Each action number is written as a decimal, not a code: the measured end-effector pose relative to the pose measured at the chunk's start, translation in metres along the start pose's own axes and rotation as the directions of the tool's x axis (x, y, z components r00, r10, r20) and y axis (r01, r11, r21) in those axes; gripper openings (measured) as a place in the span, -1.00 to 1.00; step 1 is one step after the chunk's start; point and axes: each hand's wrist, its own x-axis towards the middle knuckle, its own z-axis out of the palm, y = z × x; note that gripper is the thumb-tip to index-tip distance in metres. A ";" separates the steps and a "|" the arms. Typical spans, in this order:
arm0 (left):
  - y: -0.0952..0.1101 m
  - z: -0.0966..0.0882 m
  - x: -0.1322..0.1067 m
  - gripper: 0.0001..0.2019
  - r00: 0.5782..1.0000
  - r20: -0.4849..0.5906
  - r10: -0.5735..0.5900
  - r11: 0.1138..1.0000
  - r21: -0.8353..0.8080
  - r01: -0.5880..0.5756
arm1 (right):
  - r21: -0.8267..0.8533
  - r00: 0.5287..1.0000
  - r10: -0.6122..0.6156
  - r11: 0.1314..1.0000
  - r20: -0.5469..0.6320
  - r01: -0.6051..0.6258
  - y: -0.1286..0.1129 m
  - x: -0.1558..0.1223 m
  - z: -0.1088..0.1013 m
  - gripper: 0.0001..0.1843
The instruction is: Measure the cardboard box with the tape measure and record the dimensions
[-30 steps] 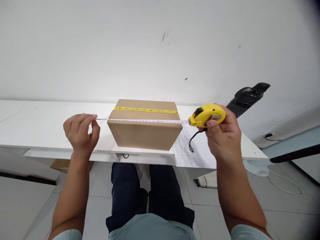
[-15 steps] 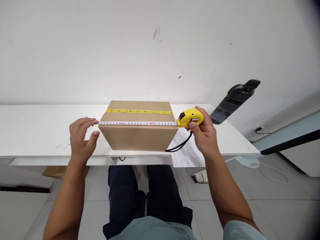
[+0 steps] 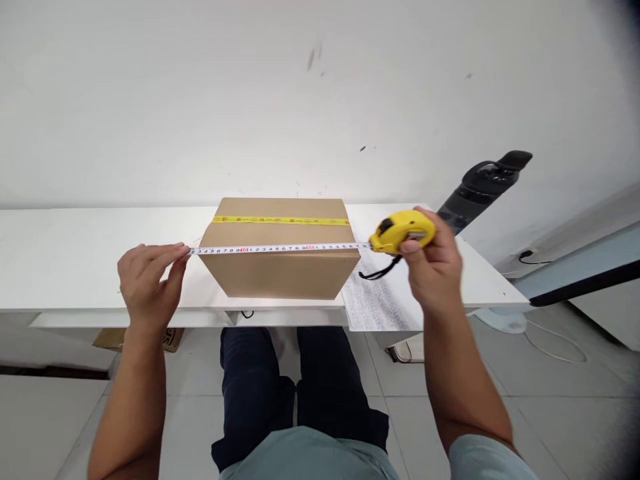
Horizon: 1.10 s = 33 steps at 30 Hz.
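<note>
A brown cardboard box (image 3: 283, 270) sealed with yellow tape stands on the white table (image 3: 75, 260) in front of me. My right hand (image 3: 430, 267) grips a yellow tape measure (image 3: 403, 232) just right of the box. Its white blade (image 3: 275, 249) is stretched across the box's front top edge. My left hand (image 3: 147, 283) pinches the blade's end just left of the box, fingers closed on it. A black wrist strap hangs from the tape measure's case.
A printed paper sheet (image 3: 373, 303) lies on the table right of the box. A dark bottle (image 3: 480, 190) stands at the table's right end by the wall. Below are my legs (image 3: 300, 387), a tiled floor, a cable (image 3: 555, 347) and a cardboard piece (image 3: 125, 339).
Both hands have moved outward from the box. The blade now reaches past both box edges, where half a second ago the case sat against the right corner.
</note>
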 end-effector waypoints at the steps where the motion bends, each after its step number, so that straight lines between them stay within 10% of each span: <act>1: 0.006 -0.007 -0.001 -0.80 0.998 -0.032 0.049 0.999 0.019 -0.048 | 0.017 1.000 -0.002 1.000 -0.028 0.003 -0.005 -0.003 -0.005 -0.49; 6: 0.086 -0.037 -0.010 -0.66 0.968 0.046 0.246 0.967 -0.073 -0.243 | 0.053 0.994 0.075 0.995 0.085 -0.080 -0.031 -0.042 -0.013 -0.52; 13: 0.179 -0.010 -0.030 -0.87 0.941 0.047 0.335 0.889 -0.346 -0.299 | 0.090 0.860 0.155 0.970 0.486 -0.225 -0.060 -0.102 0.026 -0.53; 16: 0.164 0.002 -0.049 -0.72 0.965 0.091 0.247 0.938 -0.272 -0.215 | 0.108 0.875 0.251 0.941 0.415 -0.321 -0.044 -0.105 0.028 -0.40; 19: 0.124 0.013 -0.071 -0.32 0.992 0.089 -0.085 0.989 -0.117 0.095 | 0.087 0.848 0.397 0.888 0.353 -0.452 -0.012 -0.101 0.020 0.03; 22: 0.088 0.027 -0.086 -0.28 0.778 0.212 -0.591 0.783 -0.083 0.617 | -0.011 0.727 0.535 0.808 0.430 -0.589 0.014 -0.099 0.016 0.19; 24: 0.078 0.033 -0.088 -0.39 0.593 0.402 -0.698 0.615 -0.088 0.784 | -0.127 0.627 0.585 0.775 0.514 -0.619 0.020 -0.098 0.017 0.14; 26: 0.076 0.035 -0.083 -0.44 0.526 0.497 -0.690 0.565 -0.085 0.821 | -0.242 0.557 0.587 0.785 0.588 -0.571 0.015 -0.096 0.017 0.09; 30: 0.074 0.024 -0.047 -0.41 0.517 0.383 -0.766 0.529 -0.082 0.844 | -0.343 0.537 0.484 0.873 0.691 -0.346 -0.014 -0.090 0.016 0.01; 33: 0.059 0.015 0.001 -0.38 0.594 0.253 -0.763 0.602 -0.054 0.797 | -0.283 0.520 0.345 0.938 0.782 -0.199 -0.035 -0.088 0.024 0.08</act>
